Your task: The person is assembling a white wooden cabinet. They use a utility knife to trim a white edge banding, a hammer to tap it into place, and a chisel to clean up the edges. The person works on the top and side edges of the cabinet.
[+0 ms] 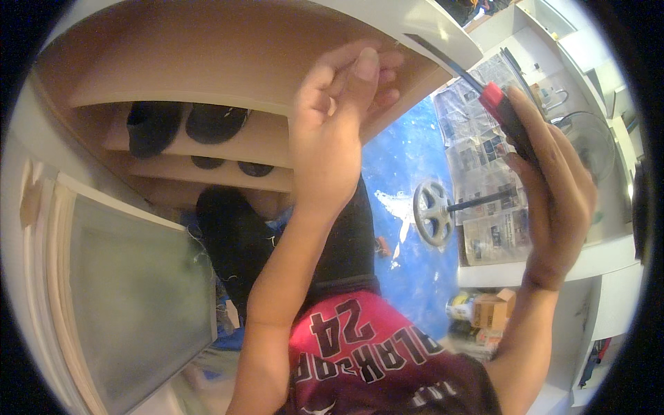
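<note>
I noted the right hand (561, 181) wrapped around the cutter (495, 104) at its handle (513, 128), the proper hold; it looked light, its blade (449, 63) stiff. The left hand (332, 135) was loosely curled, seemingly empty.

Red-and-maroon jersey (391, 356), black trousers (351, 249)

The right hand (564, 183) is gripping the handle of a red-and-black utility knife (510, 119), its long, thin blade pointing away to the far left, toward the white edge of a wooden cabinet (207, 52). The left hand (332, 131) is hovering in front of that cabinet, fingers loosely curled. Black rounded objects (216, 123) are sitting along its shelves, and a frosted-glass door (138, 277) is standing at near left. On the right, a grey spoked wheel (421, 216) is showing above blue floor covering (408, 166), newspaper sheets (494, 232) are lying beyond, and a cardboard box (491, 311) is resting nearer.
</note>
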Demonstrator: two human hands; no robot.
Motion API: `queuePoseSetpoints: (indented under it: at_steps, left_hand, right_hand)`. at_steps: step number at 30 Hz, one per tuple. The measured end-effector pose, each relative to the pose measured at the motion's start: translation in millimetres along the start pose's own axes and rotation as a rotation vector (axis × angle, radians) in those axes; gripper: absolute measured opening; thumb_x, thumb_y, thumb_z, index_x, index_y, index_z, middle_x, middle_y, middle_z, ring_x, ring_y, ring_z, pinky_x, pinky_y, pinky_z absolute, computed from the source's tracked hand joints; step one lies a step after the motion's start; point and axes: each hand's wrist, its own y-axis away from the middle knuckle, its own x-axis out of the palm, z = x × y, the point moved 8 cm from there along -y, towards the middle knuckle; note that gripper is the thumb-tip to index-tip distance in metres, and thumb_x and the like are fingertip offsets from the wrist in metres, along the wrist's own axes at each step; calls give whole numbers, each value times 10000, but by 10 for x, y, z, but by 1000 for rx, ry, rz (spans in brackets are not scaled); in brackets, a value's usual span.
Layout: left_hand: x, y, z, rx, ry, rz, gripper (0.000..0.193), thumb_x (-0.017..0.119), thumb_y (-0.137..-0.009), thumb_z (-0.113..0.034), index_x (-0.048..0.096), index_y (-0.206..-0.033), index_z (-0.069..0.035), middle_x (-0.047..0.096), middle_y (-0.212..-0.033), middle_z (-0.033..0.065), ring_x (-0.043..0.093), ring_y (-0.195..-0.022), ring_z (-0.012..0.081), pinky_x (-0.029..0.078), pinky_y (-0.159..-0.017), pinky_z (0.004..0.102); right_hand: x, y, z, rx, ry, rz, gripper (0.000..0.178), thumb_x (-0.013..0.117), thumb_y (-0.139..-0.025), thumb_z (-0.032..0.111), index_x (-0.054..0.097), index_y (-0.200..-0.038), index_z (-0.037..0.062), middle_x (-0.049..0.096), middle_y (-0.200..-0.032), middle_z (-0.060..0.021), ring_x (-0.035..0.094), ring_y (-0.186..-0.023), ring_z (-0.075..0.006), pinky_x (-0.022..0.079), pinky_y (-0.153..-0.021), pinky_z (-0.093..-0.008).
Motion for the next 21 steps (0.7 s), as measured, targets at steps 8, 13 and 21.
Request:
queuePoseSetpoints:
  at_steps: [8, 13, 21]
  left_hand:
    - [-47, -220, -115, 371, -375, -95, 260, 762, -876, -151, 662, -1040, 24, 708, -1004, 106, 661, -932, 169, 518, -818, 300]
    - [-101, -314, -228, 614, -546, -100, 138, 756, -850, -84, 692, -939, 1, 719, -944, 89, 664, -843, 164, 526, -776, 311]
    - [-178, -426, -183, 885, -514, -30, 95, 676, -864, 39, 678, -953, 7, 703, -858, 43, 645, -791, 107, 523, -734, 251]
  right_hand:
    - [119, -198, 90, -54, 39, 124, 497, 668, -852, 22, 637, -1328, 162, 715, -1016, -113, 689, -884, -218, 531, -719, -380]
    - [105, -239, 116, -91, 105, 132, 496, 648, -865, 15, 619, -1342, 150, 712, -1021, -106, 689, -871, -213, 530, -689, -384]
    - [139, -266, 285, -54, 344, 301, 602, 613, -850, -71, 557, -1399, 169, 696, -1056, -108, 700, -883, -217, 600, -757, -379]
